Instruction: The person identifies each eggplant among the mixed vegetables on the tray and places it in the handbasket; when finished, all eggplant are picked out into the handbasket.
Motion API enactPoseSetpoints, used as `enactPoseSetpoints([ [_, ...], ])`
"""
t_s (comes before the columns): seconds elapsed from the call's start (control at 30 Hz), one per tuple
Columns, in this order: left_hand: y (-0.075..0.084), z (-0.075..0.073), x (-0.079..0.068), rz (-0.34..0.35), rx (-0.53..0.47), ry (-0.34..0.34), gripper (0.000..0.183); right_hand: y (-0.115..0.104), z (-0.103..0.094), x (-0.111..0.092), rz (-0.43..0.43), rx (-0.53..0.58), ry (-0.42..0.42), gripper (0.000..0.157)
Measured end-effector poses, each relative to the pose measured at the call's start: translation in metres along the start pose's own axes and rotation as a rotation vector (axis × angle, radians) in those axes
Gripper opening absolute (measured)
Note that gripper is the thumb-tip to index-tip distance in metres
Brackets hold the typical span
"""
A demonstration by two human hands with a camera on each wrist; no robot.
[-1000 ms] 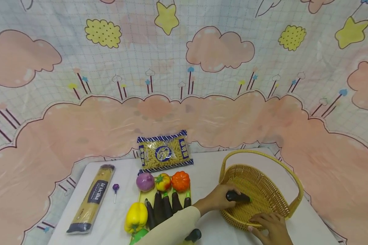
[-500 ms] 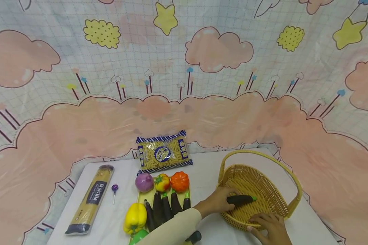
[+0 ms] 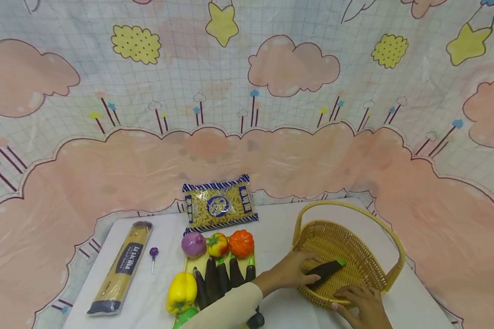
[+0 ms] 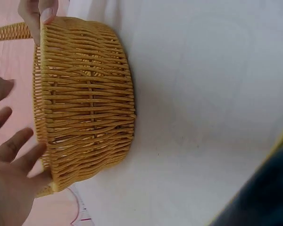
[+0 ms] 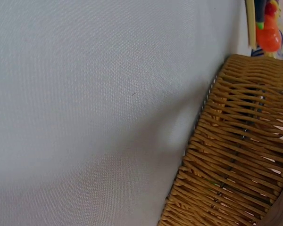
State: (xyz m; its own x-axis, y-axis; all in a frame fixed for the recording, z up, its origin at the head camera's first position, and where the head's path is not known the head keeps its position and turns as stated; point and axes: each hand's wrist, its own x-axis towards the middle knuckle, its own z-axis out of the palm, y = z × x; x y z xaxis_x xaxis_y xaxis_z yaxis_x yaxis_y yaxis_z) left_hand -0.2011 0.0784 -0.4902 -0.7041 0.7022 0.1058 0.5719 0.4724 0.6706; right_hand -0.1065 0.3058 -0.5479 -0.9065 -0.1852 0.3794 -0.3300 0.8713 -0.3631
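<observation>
A dark eggplant [image 3: 326, 270] with a green stem lies inside the wicker basket [image 3: 350, 237], its stem pointing away to the right. My left hand [image 3: 293, 270] reaches over the basket's left rim, with thumb and fingers spread around the eggplant's near end. Its fingers look loose and apart in the left wrist view, where the basket wall [image 4: 89, 103] hides the eggplant. On the near rim, my right hand [image 3: 366, 304] holds the basket, thumb outside and fingers inside. Several more eggplants [image 3: 218, 278] lie on a yellow tray [image 3: 191, 263], partly covered by my left sleeve.
A purple onion [image 3: 194, 244], red-yellow fruit [image 3: 218, 245], orange pumpkin [image 3: 241, 243], yellow bell pepper [image 3: 182, 292] and green vegetable [image 3: 186, 316] are around the tray. Behind lies a pasta bag [image 3: 219, 206]; to the left, a lollipop [image 3: 153, 252] and a spaghetti pack [image 3: 125, 265].
The eggplant has gone lower into the basket and turned, its stem now pointing up and right. My left fingers have loosened from it. The right hand stays on the rim.
</observation>
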Motion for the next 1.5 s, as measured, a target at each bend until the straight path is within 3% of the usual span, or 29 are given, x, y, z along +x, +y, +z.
enactPoseSetpoints([
  [0.17, 0.002, -0.013, -0.016, 0.032, 0.113, 0.044, 0.044, -0.002, -0.002, 0.002, 0.006, -0.001, -0.021, 0.019],
  [0.3, -0.001, -0.024, -0.035, 0.0, 0.183, 0.03, 0.049, -0.001, -0.002, 0.003, 0.025, -0.004, -0.055, 0.019],
  [0.5, -0.012, -0.035, -0.067, -0.073, 0.172, 0.017, 0.049, 0.002, -0.002, 0.001, 0.037, -0.013, -0.07, 0.018],
  [0.73, -0.029, -0.044, -0.099, -0.117, 0.244, 0.04, 0.05, 0.003, -0.002, 0.001, 0.023, 0.0, -0.059, 0.017],
  [1.0, -0.051, -0.058, -0.131, -0.169, 0.29, 0.025, 0.057, 0.001, -0.001, 0.0, 0.009, 0.001, -0.036, 0.017],
  [1.2, -0.061, -0.062, -0.145, -0.221, 0.269, 0.013, 0.063, 0.001, -0.001, -0.001, 0.002, -0.004, -0.012, 0.018],
  [1.5, -0.059, -0.056, -0.153, -0.099, 0.328, -0.036, 0.026, 0.003, 0.0, 0.0, 0.021, 0.0, -0.043, 0.017],
])
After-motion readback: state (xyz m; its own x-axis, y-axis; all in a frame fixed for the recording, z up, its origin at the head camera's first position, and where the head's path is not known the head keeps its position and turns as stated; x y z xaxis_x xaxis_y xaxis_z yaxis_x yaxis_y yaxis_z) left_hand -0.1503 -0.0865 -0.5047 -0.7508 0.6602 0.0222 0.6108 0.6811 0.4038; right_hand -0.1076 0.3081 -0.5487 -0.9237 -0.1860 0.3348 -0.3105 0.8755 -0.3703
